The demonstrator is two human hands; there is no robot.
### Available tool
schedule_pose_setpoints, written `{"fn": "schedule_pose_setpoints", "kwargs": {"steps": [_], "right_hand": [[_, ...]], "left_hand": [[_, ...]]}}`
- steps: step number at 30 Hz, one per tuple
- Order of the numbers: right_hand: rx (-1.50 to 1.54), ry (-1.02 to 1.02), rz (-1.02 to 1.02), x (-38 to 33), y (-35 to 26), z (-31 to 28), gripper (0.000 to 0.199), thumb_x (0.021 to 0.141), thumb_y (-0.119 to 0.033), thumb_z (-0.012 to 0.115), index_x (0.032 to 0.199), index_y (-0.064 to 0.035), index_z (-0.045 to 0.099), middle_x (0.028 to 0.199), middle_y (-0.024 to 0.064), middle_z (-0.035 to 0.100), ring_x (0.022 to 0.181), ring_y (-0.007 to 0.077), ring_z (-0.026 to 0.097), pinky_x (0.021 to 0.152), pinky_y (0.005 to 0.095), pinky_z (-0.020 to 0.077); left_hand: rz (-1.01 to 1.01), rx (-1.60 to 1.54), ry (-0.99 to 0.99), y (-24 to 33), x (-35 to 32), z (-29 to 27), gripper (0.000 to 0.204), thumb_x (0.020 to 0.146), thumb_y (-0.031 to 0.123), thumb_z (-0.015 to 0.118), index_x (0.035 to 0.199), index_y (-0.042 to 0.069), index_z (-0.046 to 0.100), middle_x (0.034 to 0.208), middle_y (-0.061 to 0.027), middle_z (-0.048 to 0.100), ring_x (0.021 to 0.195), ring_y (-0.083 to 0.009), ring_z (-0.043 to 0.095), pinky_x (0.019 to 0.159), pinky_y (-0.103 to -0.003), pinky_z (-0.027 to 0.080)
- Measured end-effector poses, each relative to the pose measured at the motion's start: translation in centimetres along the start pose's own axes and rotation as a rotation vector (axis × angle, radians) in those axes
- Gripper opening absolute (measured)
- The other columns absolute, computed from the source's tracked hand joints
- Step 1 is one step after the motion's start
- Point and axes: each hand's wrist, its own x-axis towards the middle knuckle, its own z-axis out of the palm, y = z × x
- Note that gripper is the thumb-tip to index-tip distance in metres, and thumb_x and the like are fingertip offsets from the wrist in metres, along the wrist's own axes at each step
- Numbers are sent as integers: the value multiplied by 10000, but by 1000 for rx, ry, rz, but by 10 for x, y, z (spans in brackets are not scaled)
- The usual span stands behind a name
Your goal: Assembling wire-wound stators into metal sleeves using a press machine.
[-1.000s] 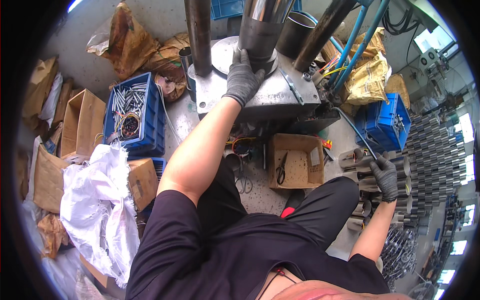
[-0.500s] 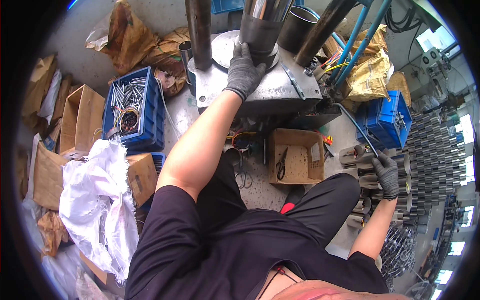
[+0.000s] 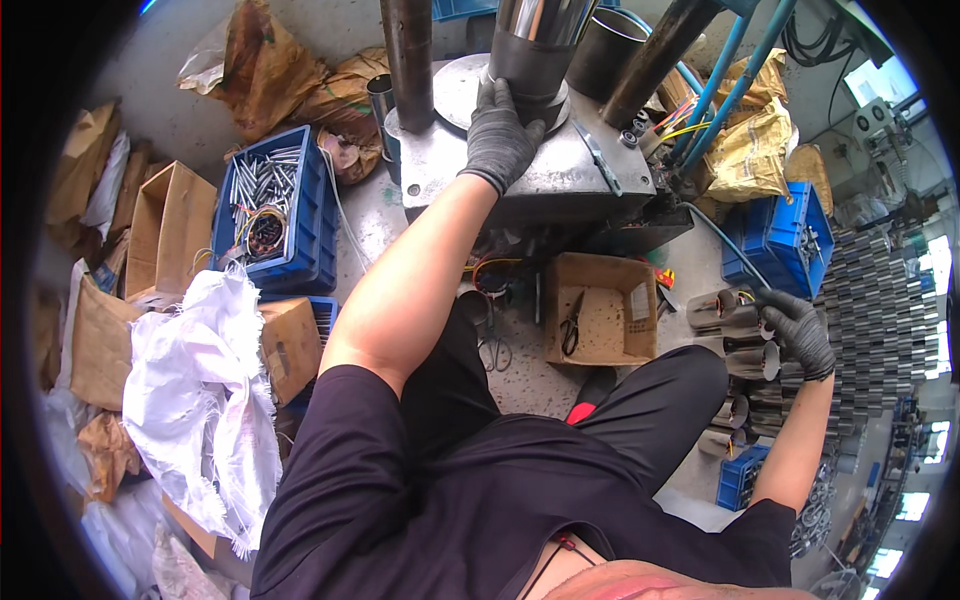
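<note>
My left hand, in a dark grey glove, is pressed to the lower front of an upright metal cylinder, its thumb and fingers spread around the curve. The cylinder stands on a round plate atop the heavy metal base of a press. Off to the right, my gloved right hand has its fingers closed about the end of a thin metal lever that slopes down from the machine. Beside the cylinder, a slim knife-like tool lies on the base.
Posts flank the cylinder. Below the base sits an open cardboard box with scissors inside. A blue crate of metal rods stands left, near a white woven sack. Metal sleeves and a blue bin are right.
My right hand has moved right and slightly up with the lever end. The left hand stays against the cylinder. The whole view has shifted slightly.
</note>
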Motion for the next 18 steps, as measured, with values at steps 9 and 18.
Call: {"fn": "schedule_pose_setpoints", "kwargs": {"steps": [9, 18], "right_hand": [[-214, -162, -25, -7, -9, 0, 265, 907, -53, 650, 1146, 15, 742, 1083, 104, 737, 1023, 178, 660, 959, 324, 519], [-54, -38, 12, -3, -4, -6, 306, 917, -54, 605, 1191, 25, 716, 1066, 112, 730, 999, 190, 664, 930, 327, 524]], "left_hand": [[6, 10, -6, -1, 1, 1, 972, 880, 350, 744, 1575, -91, 226, 1612, -342, 253, 1494, -456, 315, 1241, -453, 289], [0, 76, -10, 1, 1, -2, 981, 897, 374, 751, 1581, -88, 220, 1613, -327, 276, 1495, -424, 336, 1250, -410, 301]]}}
